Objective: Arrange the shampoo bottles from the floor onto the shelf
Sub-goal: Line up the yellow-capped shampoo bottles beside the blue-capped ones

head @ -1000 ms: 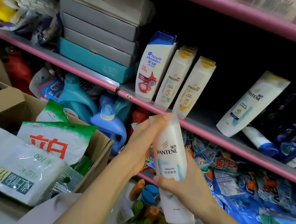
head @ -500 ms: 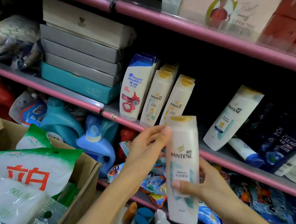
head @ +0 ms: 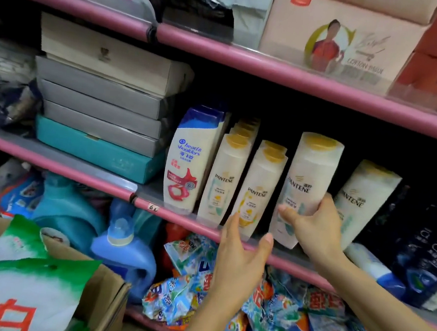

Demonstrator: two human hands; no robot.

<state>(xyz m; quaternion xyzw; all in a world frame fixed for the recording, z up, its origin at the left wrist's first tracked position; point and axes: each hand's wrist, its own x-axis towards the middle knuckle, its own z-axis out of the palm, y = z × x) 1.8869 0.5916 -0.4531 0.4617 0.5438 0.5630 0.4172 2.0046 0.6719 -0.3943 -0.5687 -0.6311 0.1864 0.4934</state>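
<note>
Several on shelf: Pantene rows (head: 223, 176) w/ yellow caps stand upright beside a Head & Shoulders bottle (head: 188, 159); another Pantene (head: 362, 202) leans further right.
Progress: looks well along, this bottle nearly placed; floor isn't in view, so can't tell how many are left.
Bottle in hand: Pantene bottle (head: 304, 185), tilted a bit, base at the front lip of the middle shelf (head: 89, 176), in the gap betw. the rows and the leaning one.
Right hand (head: 313, 226): wrapped round the bottle's lower half, thumb across the front label, fingers behind.
Left hand (head: 240, 254): empty, fingers spread loose, just below-left of the bottle, fingertips near the shelf edge, not touching the bottle.
Left to do: prob. push it back & stand it straight.
</note>
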